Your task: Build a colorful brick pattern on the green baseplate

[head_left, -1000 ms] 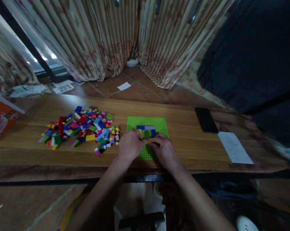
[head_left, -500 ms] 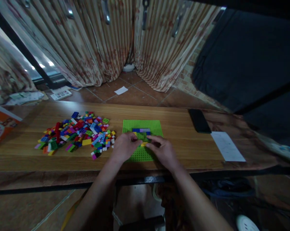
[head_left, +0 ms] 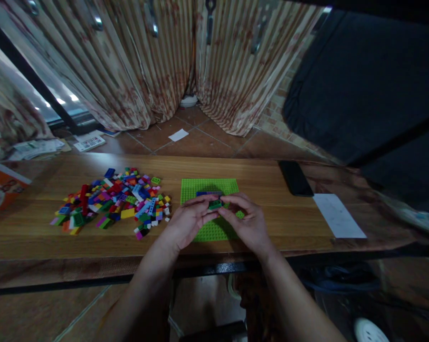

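A dark green toy brick (head_left: 215, 204) is held above the lime-green baseplate (head_left: 189, 185), between the fingertips of both hands. My left hand (head_left: 187, 222) comes from the left, with its fingers around the brick's left end. My right hand (head_left: 249, 221) pinches the right end between thumb and forefinger. Behind the fingers, a row of blue bricks (head_left: 202, 194) shows on the plate. The hands cover most of the other bricks built there.
To the left, a heap of mixed bricks (head_left: 119, 197) lies on the wooden table (head_left: 257, 175). A black phone (head_left: 295, 178) and a white sheet of paper (head_left: 338, 216) are to the right. An orange and white package (head_left: 2, 190) is at the far left.
Both hands have lifted off the baseplate, where they were at a yellow brick. They now hold a green brick up between them. The view has shifted slightly.
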